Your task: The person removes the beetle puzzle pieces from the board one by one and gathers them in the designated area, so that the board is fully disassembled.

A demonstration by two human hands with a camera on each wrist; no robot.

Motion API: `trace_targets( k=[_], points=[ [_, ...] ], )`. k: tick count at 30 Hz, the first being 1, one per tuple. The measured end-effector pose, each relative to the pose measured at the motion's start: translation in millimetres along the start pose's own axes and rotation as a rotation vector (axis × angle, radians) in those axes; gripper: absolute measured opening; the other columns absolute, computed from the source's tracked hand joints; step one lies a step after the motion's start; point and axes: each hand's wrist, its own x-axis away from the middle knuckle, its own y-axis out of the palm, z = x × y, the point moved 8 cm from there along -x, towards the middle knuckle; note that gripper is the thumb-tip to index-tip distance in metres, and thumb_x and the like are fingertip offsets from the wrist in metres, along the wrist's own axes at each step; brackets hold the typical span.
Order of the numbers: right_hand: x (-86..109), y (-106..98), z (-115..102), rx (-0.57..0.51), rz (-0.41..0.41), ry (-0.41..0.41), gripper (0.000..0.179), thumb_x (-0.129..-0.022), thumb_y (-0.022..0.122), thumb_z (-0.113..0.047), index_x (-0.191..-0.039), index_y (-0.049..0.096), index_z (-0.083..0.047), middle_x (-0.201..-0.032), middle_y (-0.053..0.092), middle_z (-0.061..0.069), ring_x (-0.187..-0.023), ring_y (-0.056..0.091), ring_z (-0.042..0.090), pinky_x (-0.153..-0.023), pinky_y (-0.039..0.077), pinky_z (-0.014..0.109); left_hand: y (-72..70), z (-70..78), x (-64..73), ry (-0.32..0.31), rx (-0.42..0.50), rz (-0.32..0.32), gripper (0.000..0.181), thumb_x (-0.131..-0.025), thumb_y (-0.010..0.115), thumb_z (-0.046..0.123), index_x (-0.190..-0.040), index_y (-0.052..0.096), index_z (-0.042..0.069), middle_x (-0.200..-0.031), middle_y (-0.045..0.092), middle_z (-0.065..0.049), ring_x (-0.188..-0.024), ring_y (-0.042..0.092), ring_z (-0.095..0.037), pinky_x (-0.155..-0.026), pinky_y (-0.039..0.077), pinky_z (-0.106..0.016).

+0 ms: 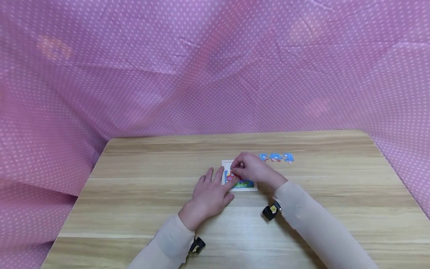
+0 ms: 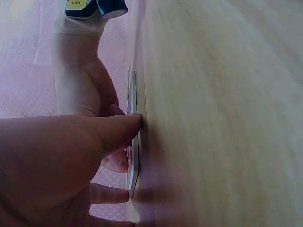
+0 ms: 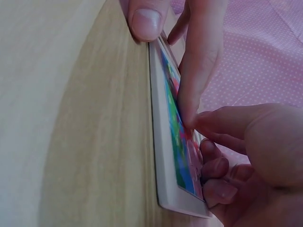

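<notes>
Pink cloth w/ white dots [image 1: 215,67] hangs behind a pale wood-grain surface [image 1: 144,209]. Lying flat on it, toward the far side, is a thin rectangular white-bordered puzzle board [image 1: 243,189] w/ a green, blue & red picture. Its lower part is filled w/ print; the visible bit of the upper strip looks plain white. Off its far right corner, in a row on bare wood, sit three small blue card pcs w/ red bits: left pc [image 1: 263,157], middle pc [image 1: 276,157], right pc [image 1: 288,157].

Person's bare left hand [image 1: 209,196]: fingers straight & spread, so grip apart; index fingertip on the picture, thumb at the board's near edge. Bare right hand [image 1: 252,168]: fingers curled, thumb & index tips drawn tog. over the picture, right by the left index tip. Can't tell if a pc is btwn them; the fingers hide it.

Step in hand, prob.: seating or adjusting a pc mid-picture, L steadying, R doing the fine work. Next move likely calls for getting that spot flush, then fetching one of the three loose pcs, which by colour look like the missing top row, w/ L keeping the board from sliding.
</notes>
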Motion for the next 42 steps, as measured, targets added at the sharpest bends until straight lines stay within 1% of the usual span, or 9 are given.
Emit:
trace_targets(
  k=[5,12,18,23,26,29,35,38,42],
  points=[
    [-1.3,1.0,0.4,0.021,-0.006,0.011,0.014,-0.106,0.069,-0.017,-0.107,0.082,-0.013,-0.109,0.069,0.005,-0.093,0.063,0.016,-0.083,0.055,0.032,0.5,-0.7,-0.1,0.003,-0.001,0.002,0.052,-0.111,0.052,0.049,-0.163,0.047,0.042,-0.173,0.035,-0.02,-0.156,0.034,-0.055,-0.119,0.042,-0.063],
    [-2.6,1.9,-0.6,0.038,0.006,0.008,0.017,-0.107,0.068,-0.019,-0.103,0.083,-0.014,-0.108,0.07,0.005,-0.096,0.063,0.016,-0.086,0.054,0.034,1.3,-1.3,-0.1,0.006,0.001,0.004,0.052,-0.112,0.051,0.049,-0.163,0.047,0.042,-0.173,0.035,-0.02,-0.156,0.034,-0.055,-0.119,0.041,-0.063],
    [-0.8,2.4,1.0,0.01,-0.009,0.018,0.017,-0.107,0.067,-0.018,-0.105,0.082,-0.013,-0.108,0.069,0.005,-0.097,0.063,0.017,-0.089,0.054,0.037,2.2,-0.7,0.3,0.01,0.001,-0.008,0.052,-0.112,0.051,0.049,-0.164,0.046,0.042,-0.174,0.034,-0.02,-0.157,0.034,-0.054,-0.119,0.041,-0.063],
    [0.7,3.1,4.3,-0.028,-0.014,0.048,0.016,-0.107,0.067,-0.017,-0.106,0.082,-0.014,-0.11,0.068,0.005,-0.099,0.063,0.018,-0.092,0.054,0.038,2.0,-0.4,0.1,0.014,-0.001,-0.011,0.053,-0.112,0.05,0.05,-0.164,0.046,0.042,-0.174,0.034,-0.02,-0.157,0.034,-0.054,-0.119,0.041,-0.064],
    [1.2,2.9,5.1,-0.053,-0.013,0.055,0.015,-0.107,0.066,-0.016,-0.107,0.081,-0.013,-0.111,0.068,0.006,-0.097,0.064,0.018,-0.089,0.054,0.035,1.7,-0.5,0.2,0.016,-0.001,-0.012,0.053,-0.112,0.05,0.05,-0.164,0.045,0.041,-0.174,0.033,-0.02,-0.157,0.033,-0.054,-0.119,0.041,-0.064],
    [1.2,2.9,5.9,-0.092,-0.013,0.059,0.014,-0.107,0.066,-0.014,-0.107,0.081,-0.011,-0.111,0.068,0.007,-0.093,0.064,0.017,-0.082,0.054,0.031,1.7,-0.7,0.1,0.015,0.0,-0.017,0.053,-0.112,0.05,0.05,-0.164,0.045,0.041,-0.175,0.032,-0.019,-0.158,0.033,-0.054,-0.12,0.04,-0.064],
    [0.6,2.0,4.8,-0.163,-0.013,0.044,0.013,-0.104,0.068,-0.012,-0.106,0.08,-0.008,-0.095,0.074,0.005,-0.078,0.064,0.014,-0.071,0.054,0.027,1.7,-1.0,-0.4,0.008,-0.008,-0.027,0.053,-0.112,0.049,0.05,-0.164,0.045,0.042,-0.175,0.031,-0.018,-0.159,0.032,-0.053,-0.12,0.039,-0.063],
    [0.6,1.5,3.8,-0.176,-0.013,0.039,0.012,-0.104,0.069,-0.011,-0.105,0.08,-0.008,-0.089,0.074,0.004,-0.075,0.063,0.014,-0.069,0.054,0.028,1.9,-1.1,-0.3,0.007,-0.01,-0.032,0.053,-0.112,0.048,0.05,-0.165,0.044,0.042,-0.176,0.031,-0.018,-0.159,0.031,-0.053,-0.121,0.038,-0.063],
    [0.9,0.8,3.3,-0.17,-0.011,0.041,0.012,-0.103,0.069,-0.011,-0.108,0.08,-0.009,-0.092,0.074,0.003,-0.079,0.063,0.015,-0.072,0.054,0.029,2.4,-1.5,-0.3,0.005,-0.012,-0.042,0.053,-0.113,0.047,0.051,-0.165,0.042,0.043,-0.177,0.029,-0.017,-0.16,0.029,-0.052,-0.123,0.037,-0.063]
  ],
)
